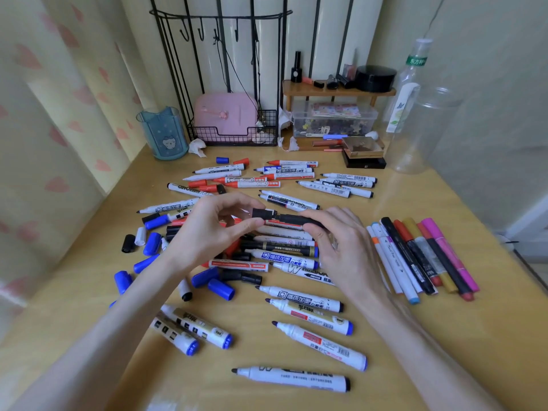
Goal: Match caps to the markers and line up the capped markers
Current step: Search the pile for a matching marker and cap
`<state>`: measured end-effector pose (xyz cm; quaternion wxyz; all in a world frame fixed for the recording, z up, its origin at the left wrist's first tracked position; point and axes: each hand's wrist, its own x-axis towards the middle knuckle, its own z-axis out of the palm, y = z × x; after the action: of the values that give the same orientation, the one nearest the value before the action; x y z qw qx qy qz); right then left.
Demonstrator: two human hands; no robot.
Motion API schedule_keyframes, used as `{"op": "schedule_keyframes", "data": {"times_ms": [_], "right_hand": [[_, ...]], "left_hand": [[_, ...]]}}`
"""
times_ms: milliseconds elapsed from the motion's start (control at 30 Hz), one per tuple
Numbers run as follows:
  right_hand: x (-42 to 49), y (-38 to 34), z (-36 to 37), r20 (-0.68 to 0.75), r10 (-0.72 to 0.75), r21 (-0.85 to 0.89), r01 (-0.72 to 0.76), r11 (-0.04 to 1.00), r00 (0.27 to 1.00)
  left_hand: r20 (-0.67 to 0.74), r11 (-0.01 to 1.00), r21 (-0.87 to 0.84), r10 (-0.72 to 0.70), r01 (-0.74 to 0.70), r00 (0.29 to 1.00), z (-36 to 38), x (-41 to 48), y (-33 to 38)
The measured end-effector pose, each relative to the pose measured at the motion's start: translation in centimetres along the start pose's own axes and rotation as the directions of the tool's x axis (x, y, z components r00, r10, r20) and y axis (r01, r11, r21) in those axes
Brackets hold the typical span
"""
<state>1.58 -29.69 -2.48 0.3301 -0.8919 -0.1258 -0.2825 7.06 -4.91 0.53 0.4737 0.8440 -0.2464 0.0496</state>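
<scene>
**Cap at marker tip, not yet home**

With left hand (207,229), pinches black cap (262,214) between thumb and fingertips: grip narrow, closed on the cap. With right hand (341,241), holds black marker (299,219) by the barrel: grip curled round it. Keeps both raised over the pile (286,258) at mid-bench (474,209), cap mouth right at the marker's tip, seemingly not pushed on yet.

Likely troubles from here:
- Could go on crooked or jam, with cap and barrel out of line.
- Could turn out a poor fit, given so many loose caps (152,243) of different makes at the left.
- Could smear ink on the fingers, with the tip slipping past the cap mouth.
- Could knock the row (415,256) of capped markers askew in setting this one down, near the right wrist as it is.
</scene>
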Motion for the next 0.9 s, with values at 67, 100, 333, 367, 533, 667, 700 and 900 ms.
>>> {"op": "schedule_keyframes", "data": {"times_ms": [67, 100, 333, 367, 533, 667, 700, 900], "right_hand": [[-0.1, 0.0, 0.1, -0.001, 0.004, -0.010, -0.004, 1.000, 1.000], [-0.1, 0.1, 0.2, -0.008, 0.010, -0.017, -0.010, 1.000, 1.000], [-0.2, 0.4, 0.4, -0.016, 0.064, -0.037, -0.065, 0.997, 0.998], [-0.2, 0.5, 0.3, -0.016, 0.070, -0.039, -0.071, 0.997, 0.997], [0.0, 0.9, 0.3, -0.016, 0.086, -0.039, -0.086, 0.996, 0.996], [0.0, 1.0, 0.4, -0.015, 0.084, -0.040, -0.084, 0.996, 0.996], [-0.1, 1.0, 0.5, -0.013, 0.083, -0.041, -0.084, 0.996, 0.996], [-0.1, 1.2, 0.5, -0.009, 0.093, -0.047, -0.094, 0.995, 0.996]], "left_hand": [[-0.015, 0.998, 0.062, 0.003, -0.002, 1.000, -0.3, 0.3, -0.8], [-0.038, 0.994, 0.114, 0.000, 0.004, 0.999, -0.7, 0.7, -1.4], [-0.152, 0.960, 0.257, -0.074, 0.112, 0.986, -0.8, 4.0, -5.7], [-0.128, 0.964, 0.244, -0.075, 0.105, 0.989, -0.5, 4.2, -5.9], [-0.065, 0.952, 0.271, -0.127, 0.140, 0.990, -2.0, 5.4, -6.6], [-0.129, 0.890, 0.417, -0.144, 0.185, 0.981, -3.5, 6.6, -6.7], [-0.108, 0.869, 0.456, -0.161, 0.193, 0.981, -3.7, 7.1, -6.8], [0.027, 0.753, 0.627, -0.277, 0.199, 0.961, -3.3, 9.5, -7.1]]}}
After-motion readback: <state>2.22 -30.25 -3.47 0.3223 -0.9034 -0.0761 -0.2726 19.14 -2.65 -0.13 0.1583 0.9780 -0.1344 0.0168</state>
